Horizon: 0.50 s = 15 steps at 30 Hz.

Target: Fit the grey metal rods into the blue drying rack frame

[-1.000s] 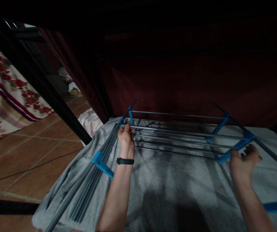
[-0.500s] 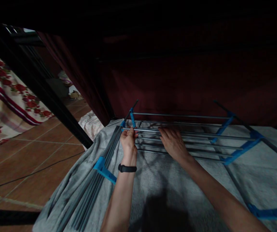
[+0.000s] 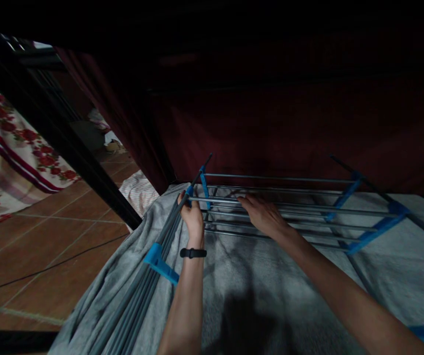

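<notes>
A rack of thin grey metal rods and blue plastic brackets (image 3: 339, 199) lies on a grey blanket. At its left end my left hand (image 3: 193, 217), with a black band on the wrist, is closed around the upright pole just at a blue connector (image 3: 189, 191), where a crosswise metal rod (image 3: 219, 200) meets it. My right hand (image 3: 262, 213) grips that same rod farther right, fingertips curled over it; part of the rod is hidden under the hand. Beside my left forearm lie several loose grey tubes (image 3: 134, 305) and another blue bracket (image 3: 162, 264).
The grey blanket (image 3: 234, 276) covers the surface under the rack. Behind stands a dark red curtain (image 3: 271, 133). To the left are a slanting dark post (image 3: 75, 148), a tiled floor (image 3: 86, 227) with a dark cable, and a floral cloth (image 3: 23, 143).
My left hand has slid slightly left along the rod and now closes around the upright pole by the blue connector. My right hand has shifted a little left, still on the rod.
</notes>
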{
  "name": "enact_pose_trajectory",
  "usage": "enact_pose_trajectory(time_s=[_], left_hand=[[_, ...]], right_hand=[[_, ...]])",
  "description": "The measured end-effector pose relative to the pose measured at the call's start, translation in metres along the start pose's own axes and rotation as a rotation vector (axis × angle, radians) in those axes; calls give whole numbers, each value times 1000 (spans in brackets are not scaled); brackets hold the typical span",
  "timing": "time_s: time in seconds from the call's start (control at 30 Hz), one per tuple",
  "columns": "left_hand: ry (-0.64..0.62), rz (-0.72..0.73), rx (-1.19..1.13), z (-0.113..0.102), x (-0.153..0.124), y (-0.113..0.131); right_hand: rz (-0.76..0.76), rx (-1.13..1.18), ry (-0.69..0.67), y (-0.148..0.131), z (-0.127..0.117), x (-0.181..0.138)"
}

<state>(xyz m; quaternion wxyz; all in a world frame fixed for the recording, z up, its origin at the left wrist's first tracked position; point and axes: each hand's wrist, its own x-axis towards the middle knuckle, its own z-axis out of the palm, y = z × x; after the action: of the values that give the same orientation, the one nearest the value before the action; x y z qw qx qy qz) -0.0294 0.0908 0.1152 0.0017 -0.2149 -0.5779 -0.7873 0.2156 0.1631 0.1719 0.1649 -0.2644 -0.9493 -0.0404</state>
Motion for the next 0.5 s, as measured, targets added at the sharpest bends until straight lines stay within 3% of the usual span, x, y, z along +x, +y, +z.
enact_pose_trajectory(time_s=[0.5], left_hand=[[-21, 96, 137, 4, 11, -25]], right_hand=[[-41, -17, 5, 13, 4, 4]])
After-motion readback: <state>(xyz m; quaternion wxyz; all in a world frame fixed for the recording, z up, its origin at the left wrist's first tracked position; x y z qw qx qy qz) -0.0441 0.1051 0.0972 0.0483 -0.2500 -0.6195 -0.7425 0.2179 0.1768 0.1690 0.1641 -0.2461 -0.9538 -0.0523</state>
